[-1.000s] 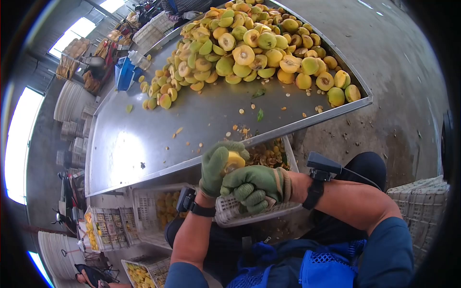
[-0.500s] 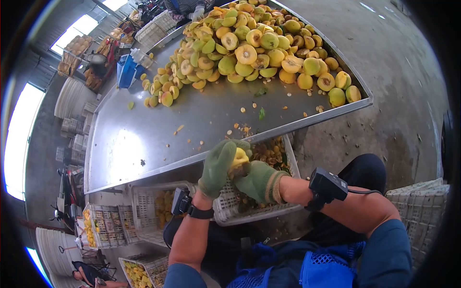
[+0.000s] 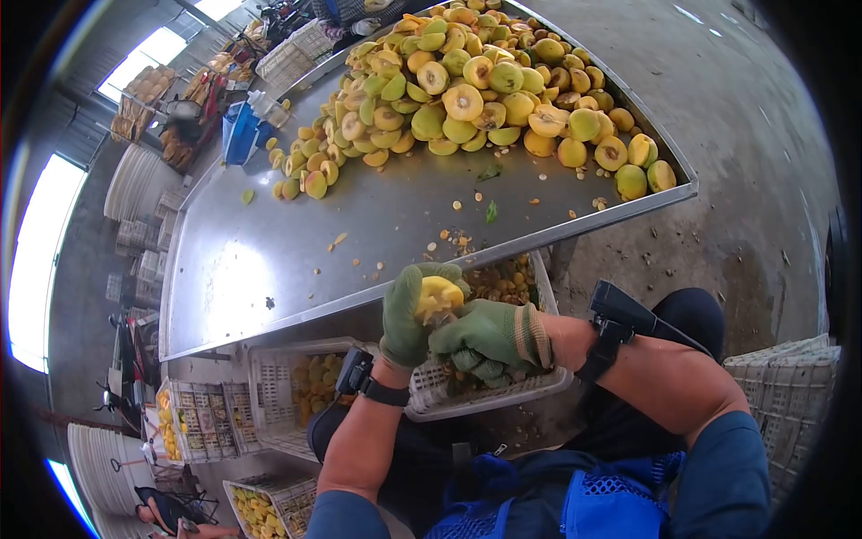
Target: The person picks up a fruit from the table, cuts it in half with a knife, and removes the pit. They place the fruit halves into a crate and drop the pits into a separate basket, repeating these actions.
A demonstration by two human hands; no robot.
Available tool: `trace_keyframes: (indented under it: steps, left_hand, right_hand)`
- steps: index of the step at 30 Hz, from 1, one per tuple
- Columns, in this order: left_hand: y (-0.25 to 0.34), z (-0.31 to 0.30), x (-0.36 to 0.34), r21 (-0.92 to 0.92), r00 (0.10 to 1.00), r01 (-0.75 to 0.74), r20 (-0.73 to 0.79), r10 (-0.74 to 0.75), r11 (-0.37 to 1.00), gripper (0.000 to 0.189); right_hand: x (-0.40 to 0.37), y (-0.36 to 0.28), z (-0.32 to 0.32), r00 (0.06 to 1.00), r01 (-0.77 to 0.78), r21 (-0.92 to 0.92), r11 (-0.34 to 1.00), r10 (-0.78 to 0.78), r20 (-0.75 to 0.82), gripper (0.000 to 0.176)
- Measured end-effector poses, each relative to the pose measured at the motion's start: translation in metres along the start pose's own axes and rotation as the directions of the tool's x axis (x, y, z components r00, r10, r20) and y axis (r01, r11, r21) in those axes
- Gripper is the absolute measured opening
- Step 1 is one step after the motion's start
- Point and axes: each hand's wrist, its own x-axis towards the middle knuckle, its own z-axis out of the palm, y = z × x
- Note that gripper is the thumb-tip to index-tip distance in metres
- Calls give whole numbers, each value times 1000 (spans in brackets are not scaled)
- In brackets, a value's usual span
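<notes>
My left hand (image 3: 406, 322), in a green glove, is closed around a yellow peach half (image 3: 438, 295) just off the near edge of the metal table (image 3: 386, 238). The cut side of the peach faces up and towards my right hand. My right hand (image 3: 485, 334), also gloved, is curled against the peach with its fingers closed; whatever it grips is hidden by the glove. Below both hands stands a white plastic crate (image 3: 492, 402) with peach scraps (image 3: 505, 282) in it. A large heap of halved peaches (image 3: 462, 103) covers the far part of the table.
A blue container (image 3: 241, 133) stands on the table's left side. Crates with fruit (image 3: 301, 431) are at lower left, and stacked crates (image 3: 779, 395) at right. Another person's arm (image 3: 359, 13) shows at the far edge; someone sits at lower left (image 3: 171, 514).
My right hand has turned, its knuckles now higher and fingers curled beneath. The peach half has tilted in my left hand, showing more of its yellow flesh.
</notes>
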Motion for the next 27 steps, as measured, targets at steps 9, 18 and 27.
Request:
trace_keyframes:
  steps: [9,18,27]
  left_hand:
    - [12,15,2,-33,997,-71,-18,71,997,47]
    - [7,20,11,256,955,21,-290,56,967,46]
    - [28,-14,-12,-436,916,267,-163,-367,859,67]
  right_hand:
    - [30,15,-11,928,283,-526,802,-367,-61,25]
    - [16,11,-8,799,-233,-899,370,-454,-394,33]
    - [-6,22,-19,923,-158,-925,345,-281,-262,52]
